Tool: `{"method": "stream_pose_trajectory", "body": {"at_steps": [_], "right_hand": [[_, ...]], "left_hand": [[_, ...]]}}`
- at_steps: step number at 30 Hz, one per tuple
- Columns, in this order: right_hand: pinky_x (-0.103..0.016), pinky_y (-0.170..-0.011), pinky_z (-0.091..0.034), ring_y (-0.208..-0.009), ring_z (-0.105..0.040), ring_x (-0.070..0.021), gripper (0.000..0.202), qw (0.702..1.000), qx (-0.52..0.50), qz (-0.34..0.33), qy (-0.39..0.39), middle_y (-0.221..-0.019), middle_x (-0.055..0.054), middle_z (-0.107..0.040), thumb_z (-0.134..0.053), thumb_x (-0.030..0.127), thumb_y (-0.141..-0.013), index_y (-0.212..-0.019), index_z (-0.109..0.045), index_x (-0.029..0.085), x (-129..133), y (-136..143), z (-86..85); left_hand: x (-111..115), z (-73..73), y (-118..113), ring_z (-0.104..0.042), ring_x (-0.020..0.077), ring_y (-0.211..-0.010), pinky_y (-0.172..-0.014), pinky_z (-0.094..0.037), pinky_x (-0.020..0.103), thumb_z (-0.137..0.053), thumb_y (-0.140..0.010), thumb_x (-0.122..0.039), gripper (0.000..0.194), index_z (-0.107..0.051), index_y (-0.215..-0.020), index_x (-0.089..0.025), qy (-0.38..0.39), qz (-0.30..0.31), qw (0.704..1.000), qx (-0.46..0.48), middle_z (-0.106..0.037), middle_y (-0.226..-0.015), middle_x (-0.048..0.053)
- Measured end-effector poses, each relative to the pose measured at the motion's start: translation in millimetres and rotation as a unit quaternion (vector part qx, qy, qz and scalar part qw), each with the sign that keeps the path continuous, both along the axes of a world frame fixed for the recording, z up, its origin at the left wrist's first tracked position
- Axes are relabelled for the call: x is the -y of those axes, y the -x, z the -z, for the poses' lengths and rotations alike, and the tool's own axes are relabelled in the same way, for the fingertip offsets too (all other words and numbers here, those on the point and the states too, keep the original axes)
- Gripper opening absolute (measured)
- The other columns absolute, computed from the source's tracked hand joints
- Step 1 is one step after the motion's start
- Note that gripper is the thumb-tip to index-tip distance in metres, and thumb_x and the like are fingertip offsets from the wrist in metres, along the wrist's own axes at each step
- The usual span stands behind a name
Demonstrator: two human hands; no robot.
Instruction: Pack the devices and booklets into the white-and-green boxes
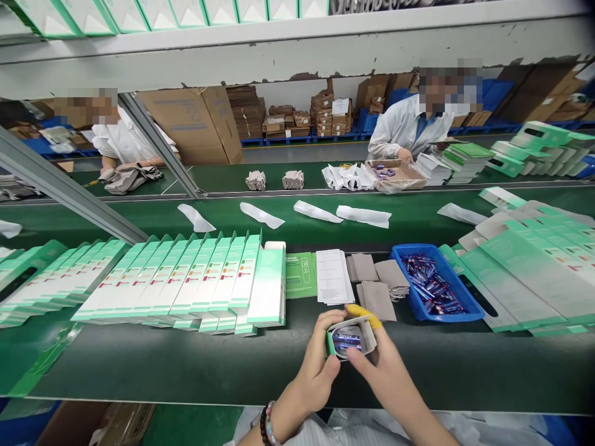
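Observation:
A small open carton (369, 335) is held upright between my two hands at the table's front, its open end facing me. Two blue batteries (348, 342) show inside it. My left hand (317, 362) wraps the carton's left side, with the thumb at its near edge. On the right side, my right hand (379, 359) grips it, its thumb by the batteries and a yellow cover on one finger. Beyond are grey folded pouches (375, 300), white leaflets (333, 277), a green booklet (300, 275) and a blue tray (476, 310) of batteries.
Green-white cartons (186, 279) stand in a leaning row at left; flat cartons (534, 266) pile at right. White wrappers (363, 216) lie on the green belt (223, 238) beyond. Two people sit across, under an overhead shelf (279, 56). A slanting metal post (74, 186) crosses at left.

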State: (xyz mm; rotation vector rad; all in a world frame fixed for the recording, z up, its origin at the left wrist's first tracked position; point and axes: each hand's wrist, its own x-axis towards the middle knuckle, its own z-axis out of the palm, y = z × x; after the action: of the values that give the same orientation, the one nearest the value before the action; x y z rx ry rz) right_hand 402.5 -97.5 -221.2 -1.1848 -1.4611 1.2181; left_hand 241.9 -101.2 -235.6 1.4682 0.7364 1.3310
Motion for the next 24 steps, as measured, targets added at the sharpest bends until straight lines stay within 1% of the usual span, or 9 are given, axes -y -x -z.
{"method": "stream_pose_trajectory", "body": {"at_steps": [3,6,8,12,15,17,20,22,24], "right_hand": [[-0.046,-0.106,-0.046,-0.121,-0.058,-0.0267,0.043,0.997,-0.064,0.026,0.045,-0.131,-0.007,-0.060,-0.061,0.039,-0.089,-0.130,-0.052,0.029,-5.2,10.2,-2.6],[-0.044,-0.105,-0.047,-0.120,-0.059,-0.0269,0.038,0.990,-0.118,0.056,0.053,-0.128,-0.007,-0.064,-0.061,0.040,-0.089,-0.125,-0.057,0.027,-11.0,11.9,-2.7],[-0.043,-0.104,-0.048,-0.122,-0.059,-0.0267,0.040,0.987,-0.146,0.043,0.052,-0.130,-0.008,-0.063,-0.060,0.043,-0.090,-0.127,-0.057,0.028,-12.7,10.1,-1.0],[-0.043,-0.096,-0.055,-0.116,-0.063,-0.0270,0.042,0.971,-0.234,-0.013,0.045,-0.126,-0.009,-0.066,-0.044,0.054,-0.096,-0.124,-0.061,0.027,-12.1,8.9,0.5],[-0.042,-0.095,-0.055,-0.113,-0.065,-0.0261,0.035,0.973,-0.218,-0.021,0.073,-0.124,-0.007,-0.068,-0.054,0.047,-0.093,-0.123,-0.062,0.030,-12.1,13.1,-3.8],[-0.042,-0.097,-0.053,-0.113,-0.065,-0.0251,0.032,0.977,-0.201,-0.005,0.069,-0.123,-0.006,-0.068,-0.061,0.041,-0.090,-0.121,-0.062,0.032,-13.6,16.4,-6.6],[-0.038,-0.094,-0.055,-0.111,-0.065,-0.0236,0.025,0.979,-0.202,0.010,0.035,-0.119,-0.005,-0.068,-0.063,0.037,-0.089,-0.114,-0.065,0.032,-18.4,16.2,-5.6],[-0.037,-0.089,-0.057,-0.108,-0.065,-0.0238,0.018,0.983,-0.186,-0.007,0.010,-0.118,-0.005,-0.067,-0.062,0.034,-0.090,-0.107,-0.067,0.031,-23.0,10.0,-0.7],[-0.042,-0.095,-0.054,-0.113,-0.063,-0.0257,0.018,0.987,-0.147,-0.042,-0.046,-0.123,-0.006,-0.064,-0.055,0.034,-0.094,-0.104,-0.070,0.029,-27.7,-0.8,5.2]], "left_hand": [[2.1,-5.9,-4.9,-0.036,0.0326,-0.136,-0.114,-0.031,0.051,-0.041,-0.094,-0.060,0.057,-0.042,-0.137,-0.022,0.020,0.022,1.000,0.007,-0.040,-0.142,0.014],[1.1,-8.9,-10.9,-0.034,0.0328,-0.138,-0.116,-0.029,0.052,-0.034,-0.095,-0.062,0.060,-0.042,-0.138,-0.022,0.044,0.025,0.998,0.029,-0.037,-0.145,0.014],[-1.7,-8.4,-13.6,-0.035,0.0320,-0.137,-0.117,-0.028,0.051,-0.031,-0.096,-0.062,0.058,-0.045,-0.136,-0.022,0.053,0.005,0.997,0.048,-0.040,-0.143,0.013],[-9.1,-5.3,-17.5,-0.044,0.0282,-0.127,-0.113,-0.034,0.046,-0.041,-0.097,-0.048,0.040,-0.052,-0.126,-0.022,0.053,-0.062,0.993,0.080,-0.050,-0.128,0.010],[-12.4,-4.0,-22.0,-0.050,0.0263,-0.119,-0.108,-0.039,0.045,-0.045,-0.097,-0.040,0.029,-0.054,-0.119,-0.023,0.036,-0.119,0.990,0.070,-0.054,-0.118,0.008],[-13.9,-2.7,-23.6,-0.054,0.0260,-0.113,-0.103,-0.043,0.045,-0.047,-0.096,-0.037,0.025,-0.055,-0.116,-0.023,-0.005,-0.163,0.985,0.053,-0.057,-0.113,0.008],[-17.5,0.9,-17.1,-0.060,0.0239,-0.103,-0.091,-0.049,0.044,-0.050,-0.095,-0.027,0.019,-0.056,-0.113,-0.025,-0.129,-0.219,0.967,0.022,-0.062,-0.104,0.007],[-21.1,4.0,-5.9,-0.064,0.0224,-0.096,-0.083,-0.052,0.042,-0.051,-0.095,-0.021,0.020,-0.057,-0.112,-0.027,-0.233,-0.220,0.947,-0.031,-0.066,-0.101,0.006],[-24.7,6.5,7.2,-0.067,0.0226,-0.094,-0.078,-0.054,0.041,-0.055,-0.095,-0.026,0.017,-0.059,-0.110,-0.028,-0.319,-0.197,0.921,-0.103,-0.069,-0.098,0.005]]}}
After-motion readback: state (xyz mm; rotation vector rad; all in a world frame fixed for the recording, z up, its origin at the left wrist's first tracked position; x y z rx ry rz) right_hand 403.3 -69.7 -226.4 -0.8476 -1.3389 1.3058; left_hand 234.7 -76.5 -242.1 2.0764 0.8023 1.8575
